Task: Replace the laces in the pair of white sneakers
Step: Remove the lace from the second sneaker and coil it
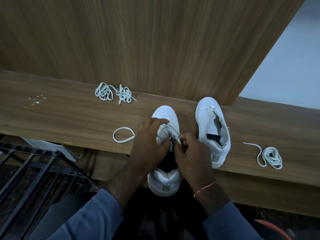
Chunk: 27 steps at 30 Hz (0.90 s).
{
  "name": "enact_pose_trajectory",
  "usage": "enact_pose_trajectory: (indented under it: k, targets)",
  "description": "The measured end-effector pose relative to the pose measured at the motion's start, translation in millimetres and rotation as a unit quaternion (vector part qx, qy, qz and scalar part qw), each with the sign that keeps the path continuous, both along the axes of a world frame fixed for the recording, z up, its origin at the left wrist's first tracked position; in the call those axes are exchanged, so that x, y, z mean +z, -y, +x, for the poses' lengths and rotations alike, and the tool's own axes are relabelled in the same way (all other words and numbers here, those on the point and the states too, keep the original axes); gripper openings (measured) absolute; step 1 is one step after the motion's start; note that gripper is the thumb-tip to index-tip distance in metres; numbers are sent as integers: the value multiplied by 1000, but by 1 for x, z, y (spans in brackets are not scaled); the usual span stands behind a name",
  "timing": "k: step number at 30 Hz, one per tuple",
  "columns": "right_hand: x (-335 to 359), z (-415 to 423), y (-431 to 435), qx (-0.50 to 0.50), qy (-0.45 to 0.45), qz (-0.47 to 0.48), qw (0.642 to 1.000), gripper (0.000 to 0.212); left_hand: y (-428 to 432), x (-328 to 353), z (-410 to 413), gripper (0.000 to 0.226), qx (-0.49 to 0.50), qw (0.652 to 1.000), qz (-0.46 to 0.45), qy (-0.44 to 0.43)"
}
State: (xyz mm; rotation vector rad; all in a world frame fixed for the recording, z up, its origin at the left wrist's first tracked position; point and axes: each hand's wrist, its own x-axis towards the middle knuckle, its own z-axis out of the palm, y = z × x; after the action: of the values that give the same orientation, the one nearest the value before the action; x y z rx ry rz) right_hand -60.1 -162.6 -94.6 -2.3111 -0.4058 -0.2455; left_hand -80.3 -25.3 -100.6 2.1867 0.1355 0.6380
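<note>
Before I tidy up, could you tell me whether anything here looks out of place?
White specks lie scattered on the wooden ledge at far left, like a small spill. The laced sneaker overhangs the ledge's front edge, heel sticking out past it.

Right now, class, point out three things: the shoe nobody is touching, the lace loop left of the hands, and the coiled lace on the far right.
Untouched shoe (203, 123): head view, its white side panel.
Lace loop (124, 128): head view, its far strand.
Coiled lace (272, 159): head view, middle of the coil.
</note>
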Motion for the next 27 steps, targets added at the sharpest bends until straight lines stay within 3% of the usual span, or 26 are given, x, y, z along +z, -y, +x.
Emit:
enact_pose_trajectory:
  k: [3, 6, 7, 9, 11, 13, 16, 18, 20, 23, 25, 27]
  targets:
    - [0, -1, -1, 7, 11, -10, 1000, 6, 0, -4, 1, 18, -6, 992, 122, 9]
    - [0, -2, -2, 7, 9, -14, 1000, 8, -1, -2, 2, 20, -1, 987, 160, 11]
    - [0, -1, -2, 6, 5, -14, 1000, 7, 0, -1, 1, 16, 1, 991, 135, 17]
    - [-2, 0, -2, 2, -1, -15, 1000, 5, 0, 5, 1, 11, 67, 997, -8, 24]
    - [-3, 0, -2, -1, -4, -13, 1000, 5, -4, 13, 2, 7, 171, 963, -209, -2]
    - [-4, 0, -2, -3, -5, -12, 1000, 4, -6, 17, 1, 3, 186, 945, -268, -33]
    - [-3, -1, -2, -4, -8, -13, 1000, 6, -5, 16, -6, 19, 54, 995, -76, 19]
    - [-2, -1, -2, 0, -9, -18, 1000, 9, -1, 6, -5, 22, -25, 998, 64, 15]
    - [-2, -2, -2, 3, -7, -22, 1000, 10, 0, 0, -2, 19, -23, 992, 118, -20]
    - [-2, -2, -3, 4, -4, -27, 1000, 10, -3, 0, 1, 20, -12, 989, 141, -48]
    - [-2, -2, -3, 3, -1, -29, 1000, 11, -2, 2, -1, 17, -19, 992, 122, -23]
    - [-2, -2, -4, 4, -3, -30, 1000, 9, 3, 11, -4, 9, 12, 1000, -21, -2]
